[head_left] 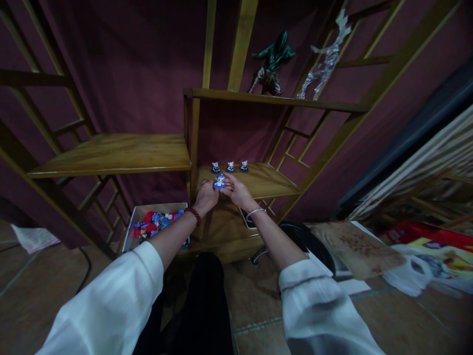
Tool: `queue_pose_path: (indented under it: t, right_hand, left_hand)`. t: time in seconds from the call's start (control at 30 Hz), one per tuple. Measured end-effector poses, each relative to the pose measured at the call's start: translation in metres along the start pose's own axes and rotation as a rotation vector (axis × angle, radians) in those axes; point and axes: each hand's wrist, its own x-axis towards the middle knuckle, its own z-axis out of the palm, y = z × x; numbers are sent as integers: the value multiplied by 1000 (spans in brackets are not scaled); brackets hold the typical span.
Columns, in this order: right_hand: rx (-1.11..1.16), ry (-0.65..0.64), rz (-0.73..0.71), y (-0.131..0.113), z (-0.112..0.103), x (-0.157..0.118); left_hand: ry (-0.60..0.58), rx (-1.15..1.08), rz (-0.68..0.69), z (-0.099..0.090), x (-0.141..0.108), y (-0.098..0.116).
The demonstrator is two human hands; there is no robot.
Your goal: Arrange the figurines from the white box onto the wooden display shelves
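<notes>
A small blue and white figurine (219,182) is held upright between both hands, in front of a wooden shelf (273,180). My left hand (207,195) grips its left side, with the fingers partly hidden. From the right, my right hand (236,189) has its fingers and thumb on the figurine's base. Behind them, three small figurines with dark bases stand in a row on the shelf: a left one (215,167), a middle one (230,166) and a right one (244,166).
An open box (135,217) of red and blue figurines sits low at the left. A green figure (274,61) and a clear figure (325,61) stand on the upper shelf (306,102). A round black object (310,241) and plastic bags (410,271) lie at the lower right.
</notes>
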Motion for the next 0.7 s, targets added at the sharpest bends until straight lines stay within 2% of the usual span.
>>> queue_pose_path:
  t: [0.43,0.7]
  right_hand:
    - [-159,37,23,-2,-3,12]
    - [-209,-19,16,-4,-3,14]
  left_hand:
    - [24,58,48,7,17,-7]
    - [6,67,36,3,17,-6]
